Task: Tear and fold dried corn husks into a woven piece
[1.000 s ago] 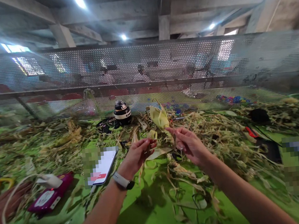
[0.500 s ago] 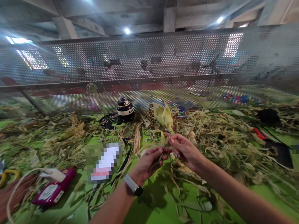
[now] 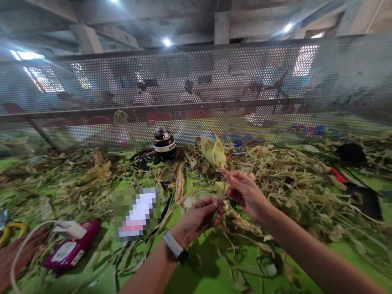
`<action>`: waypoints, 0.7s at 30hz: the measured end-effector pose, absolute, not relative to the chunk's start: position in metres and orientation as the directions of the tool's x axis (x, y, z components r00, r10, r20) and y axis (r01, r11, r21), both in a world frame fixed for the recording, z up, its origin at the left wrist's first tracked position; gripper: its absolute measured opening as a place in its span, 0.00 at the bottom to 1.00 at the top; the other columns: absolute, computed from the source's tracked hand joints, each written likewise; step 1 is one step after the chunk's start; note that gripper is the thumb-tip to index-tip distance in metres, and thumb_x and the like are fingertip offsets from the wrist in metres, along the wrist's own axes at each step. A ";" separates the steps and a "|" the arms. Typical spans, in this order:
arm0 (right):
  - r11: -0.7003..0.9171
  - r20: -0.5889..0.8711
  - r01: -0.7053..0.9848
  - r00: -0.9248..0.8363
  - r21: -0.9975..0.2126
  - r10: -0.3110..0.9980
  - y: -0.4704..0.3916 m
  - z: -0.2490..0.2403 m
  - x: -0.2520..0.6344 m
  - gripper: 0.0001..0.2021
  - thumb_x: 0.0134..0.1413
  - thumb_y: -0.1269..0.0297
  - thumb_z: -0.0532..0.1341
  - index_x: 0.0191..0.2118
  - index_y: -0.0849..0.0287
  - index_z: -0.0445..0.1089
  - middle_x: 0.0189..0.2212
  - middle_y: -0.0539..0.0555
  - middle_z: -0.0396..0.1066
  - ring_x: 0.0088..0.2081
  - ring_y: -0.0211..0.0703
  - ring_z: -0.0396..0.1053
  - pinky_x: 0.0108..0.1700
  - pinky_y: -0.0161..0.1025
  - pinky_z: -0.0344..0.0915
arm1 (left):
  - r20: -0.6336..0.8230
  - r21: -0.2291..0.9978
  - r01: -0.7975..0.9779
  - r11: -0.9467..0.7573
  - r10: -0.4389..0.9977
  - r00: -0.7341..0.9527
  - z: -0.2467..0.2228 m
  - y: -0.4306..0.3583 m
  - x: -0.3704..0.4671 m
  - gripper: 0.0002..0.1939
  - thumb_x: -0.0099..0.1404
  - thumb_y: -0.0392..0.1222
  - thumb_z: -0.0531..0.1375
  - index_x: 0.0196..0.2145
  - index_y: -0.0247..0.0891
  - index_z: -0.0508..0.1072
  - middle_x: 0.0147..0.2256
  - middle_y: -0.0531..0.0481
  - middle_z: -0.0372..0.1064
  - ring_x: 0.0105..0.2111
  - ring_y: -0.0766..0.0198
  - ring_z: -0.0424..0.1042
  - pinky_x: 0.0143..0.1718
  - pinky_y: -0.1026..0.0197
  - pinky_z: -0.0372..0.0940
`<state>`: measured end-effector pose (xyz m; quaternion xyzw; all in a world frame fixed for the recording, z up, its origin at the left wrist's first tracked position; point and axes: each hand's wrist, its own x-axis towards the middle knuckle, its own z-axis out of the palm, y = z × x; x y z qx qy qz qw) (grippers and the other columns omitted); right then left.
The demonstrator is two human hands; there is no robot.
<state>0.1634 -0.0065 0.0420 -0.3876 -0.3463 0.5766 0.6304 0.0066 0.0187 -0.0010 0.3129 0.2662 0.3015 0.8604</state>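
1. Your right hand is shifting away from your left hand.
2. Both are pinching the thin stem, the husk flower sitting at its far end.
3. You should be keeping it taut.

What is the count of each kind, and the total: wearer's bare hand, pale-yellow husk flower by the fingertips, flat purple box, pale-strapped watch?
Wearer's left hand, right hand: 2
Pale-yellow husk flower: 1
Flat purple box: 1
Pale-strapped watch: 1
Total: 5
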 end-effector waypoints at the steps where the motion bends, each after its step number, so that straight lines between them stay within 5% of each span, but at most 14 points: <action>1: 0.035 -0.013 -0.464 0.100 -0.885 0.995 -0.006 0.042 0.164 0.14 0.36 0.60 0.71 0.26 0.59 0.66 0.49 0.48 0.68 0.19 0.23 0.63 0.23 0.26 0.63 | -0.259 0.700 -0.363 0.615 0.693 0.673 -0.001 0.019 0.007 0.12 0.44 0.35 0.71 0.25 0.32 0.73 0.22 0.52 0.71 0.20 0.72 0.68 0.23 0.71 0.65; 5: 0.067 0.019 -0.396 0.125 -0.916 0.992 -0.002 0.038 0.167 0.14 0.39 0.58 0.69 0.26 0.59 0.66 0.49 0.49 0.69 0.22 0.26 0.66 0.28 0.29 0.67 | -0.236 0.725 -0.377 0.577 0.722 0.651 0.002 0.020 0.005 0.12 0.43 0.37 0.72 0.25 0.31 0.74 0.21 0.53 0.70 0.21 0.73 0.67 0.23 0.72 0.63; 9: 0.133 0.156 0.110 0.232 -0.985 0.960 0.004 0.033 0.175 0.11 0.48 0.55 0.58 0.27 0.58 0.64 0.31 0.52 0.73 0.20 0.34 0.65 0.23 0.33 0.63 | -0.235 0.767 -0.349 0.539 0.741 0.629 0.005 0.024 0.003 0.13 0.43 0.38 0.72 0.26 0.30 0.75 0.21 0.53 0.69 0.20 0.75 0.65 0.23 0.72 0.61; 13: 0.168 0.298 0.401 0.289 -0.900 0.910 0.007 0.032 0.188 0.07 0.47 0.61 0.59 0.24 0.58 0.63 0.22 0.50 0.66 0.21 0.37 0.61 0.25 0.34 0.58 | -0.275 0.782 -0.301 0.545 0.736 0.618 0.007 0.027 0.000 0.14 0.42 0.39 0.72 0.26 0.29 0.76 0.21 0.52 0.69 0.20 0.74 0.65 0.24 0.71 0.60; 17: 0.172 0.482 0.808 0.153 -0.564 0.863 0.004 0.041 0.197 0.03 0.47 0.68 0.58 0.25 0.58 0.64 0.26 0.51 0.67 0.26 0.38 0.61 0.30 0.35 0.57 | -0.303 0.794 -0.262 0.549 0.731 0.612 0.005 0.031 -0.002 0.16 0.39 0.39 0.73 0.25 0.29 0.77 0.21 0.51 0.70 0.20 0.74 0.65 0.24 0.70 0.59; 19: 0.219 0.475 0.851 0.041 -0.478 0.879 0.001 0.047 0.199 0.01 0.48 0.68 0.58 0.29 0.58 0.66 0.29 0.52 0.67 0.26 0.37 0.62 0.30 0.34 0.57 | -0.307 0.803 -0.242 0.545 0.726 0.615 0.004 0.032 -0.004 0.16 0.38 0.40 0.74 0.25 0.29 0.77 0.21 0.52 0.70 0.20 0.74 0.65 0.24 0.70 0.59; 21: 0.333 0.388 0.790 -0.132 -0.514 0.912 -0.002 0.052 0.199 0.03 0.50 0.67 0.58 0.32 0.58 0.67 0.30 0.51 0.67 0.25 0.35 0.62 0.29 0.32 0.58 | -0.306 0.811 -0.228 0.539 0.723 0.620 0.003 0.033 -0.005 0.17 0.37 0.41 0.74 0.25 0.30 0.77 0.20 0.52 0.70 0.20 0.74 0.65 0.24 0.70 0.59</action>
